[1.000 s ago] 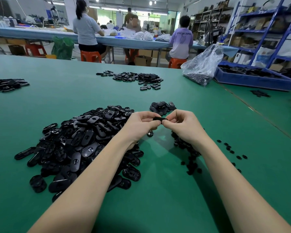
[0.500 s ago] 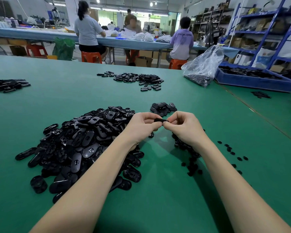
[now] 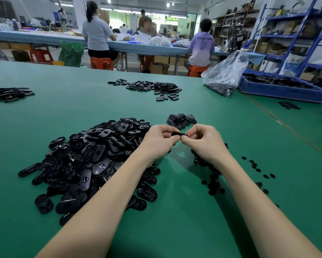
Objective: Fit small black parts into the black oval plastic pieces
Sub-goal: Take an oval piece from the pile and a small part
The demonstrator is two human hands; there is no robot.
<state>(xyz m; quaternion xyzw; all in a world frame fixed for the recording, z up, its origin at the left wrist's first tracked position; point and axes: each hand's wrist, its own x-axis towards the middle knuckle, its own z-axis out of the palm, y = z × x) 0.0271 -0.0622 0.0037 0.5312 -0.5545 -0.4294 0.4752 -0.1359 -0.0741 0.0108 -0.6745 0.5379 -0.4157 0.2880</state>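
A black oval piece (image 3: 178, 134) is held edge-on above the green table (image 3: 184, 211), pinched between my left hand (image 3: 159, 141) and my right hand (image 3: 204, 141). Fingertips of both hands meet over it and hide most of it. A big heap of black oval pieces (image 3: 85, 161) lies on the table under and left of my left forearm. Small black parts (image 3: 210, 175) are strewn under and right of my right wrist. Just beyond my hands sits a small pile of ovals (image 3: 181, 119).
Further piles of black pieces lie at mid-table (image 3: 152, 88) and at the far left (image 3: 9, 94). A clear plastic bag (image 3: 225, 75) and a blue tray (image 3: 283, 90) stand at the back right. People sit at a far bench.
Both hands stay together on the oval piece with only slight finger shifts; the view has barely moved.
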